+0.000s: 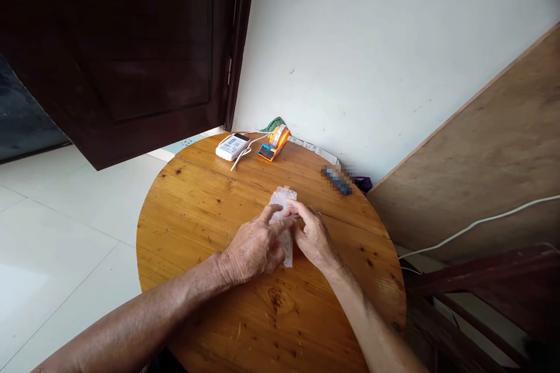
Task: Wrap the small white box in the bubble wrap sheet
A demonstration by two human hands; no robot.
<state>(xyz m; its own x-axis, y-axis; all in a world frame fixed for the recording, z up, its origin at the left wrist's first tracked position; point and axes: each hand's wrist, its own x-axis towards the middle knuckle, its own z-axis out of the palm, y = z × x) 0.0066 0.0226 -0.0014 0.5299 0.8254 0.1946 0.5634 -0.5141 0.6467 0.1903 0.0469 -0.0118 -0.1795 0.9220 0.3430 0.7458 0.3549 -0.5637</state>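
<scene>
Head camera view, looking down on a round wooden table [210, 233]. A small clear plastic packet [284, 198] lies flat near the table's middle, between both hands. The left hand [256, 247] rests on the packet's left edge, its forefinger stretched across it. The right hand [312, 236] covers the right edge, fingertips meeting the left forefinger on the plastic. At the table's far edge sit a white box [233, 145], an orange device [273, 144] and a dark bar [336, 179].

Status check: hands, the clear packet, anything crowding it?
Left hand and right hand both pinching clear plastic packet, flat on round wooden table. Nothing crowding it.
</scene>
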